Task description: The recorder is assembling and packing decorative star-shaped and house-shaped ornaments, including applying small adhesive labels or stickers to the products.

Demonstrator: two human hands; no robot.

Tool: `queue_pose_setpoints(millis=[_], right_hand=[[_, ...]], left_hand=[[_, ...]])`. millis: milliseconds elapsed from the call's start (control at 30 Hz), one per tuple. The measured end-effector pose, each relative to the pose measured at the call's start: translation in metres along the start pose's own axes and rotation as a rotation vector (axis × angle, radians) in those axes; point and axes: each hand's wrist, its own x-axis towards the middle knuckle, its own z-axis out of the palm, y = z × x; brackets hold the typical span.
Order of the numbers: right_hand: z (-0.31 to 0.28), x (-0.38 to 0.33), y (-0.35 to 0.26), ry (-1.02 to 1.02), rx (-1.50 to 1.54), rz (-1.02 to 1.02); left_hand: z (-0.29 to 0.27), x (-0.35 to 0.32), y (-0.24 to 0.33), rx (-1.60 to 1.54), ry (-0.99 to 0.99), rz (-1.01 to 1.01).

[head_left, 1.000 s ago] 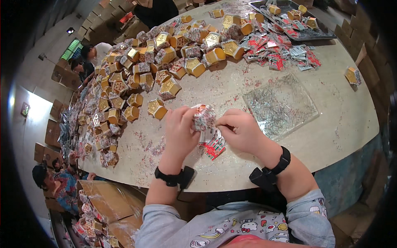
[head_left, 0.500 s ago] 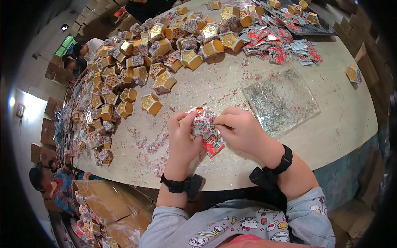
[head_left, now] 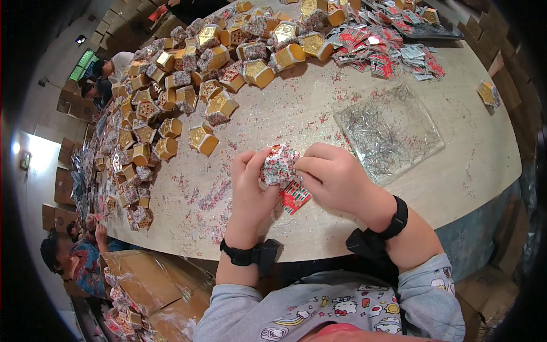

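My left hand [head_left: 249, 185] grips a small ornament [head_left: 280, 166] crusted with red, green and white beads, fingers behind it and thumb along its lower left. At the ornament's right edge my right hand [head_left: 335, 175] is closed in a pinch; what lies between its fingertips is too small to make out. Just below the ornament, a red, green and white patterned card [head_left: 295, 199] shows between my hands, close to the tabletop. Whether the card is attached to the ornament cannot be seen.
A clear shallow tray [head_left: 420, 162] of thin silvery pins [head_left: 380, 134] lies right of my hands. Gold, bead-trimmed ornaments [head_left: 221, 108] heap up at the far left, with one apart [head_left: 488, 94] at right. Printed cards [head_left: 379, 48] pile at the back. Loose beads [head_left: 213, 196] litter the table.
The ornament has tilted slightly in my left hand, and my right hand stays pinched at its edge. At the left, another person's hands have come up. The whole view has shifted a little.
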Motion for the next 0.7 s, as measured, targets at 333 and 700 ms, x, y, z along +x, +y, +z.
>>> queue_pose_setpoints(millis=[333, 700], right_hand=[[0.0022, -0.0007, -0.0010, 0.009, -0.041, -0.035], [0.0059, -0.0035, 0.0017, -0.039, -0.192, -0.162]], left_hand=[[-0.0029, -0.0016, -0.0008, 0.029, 0.001, -0.004], [-0.0073, -0.0035, 0.0028, 0.064, -0.014, -0.012]])
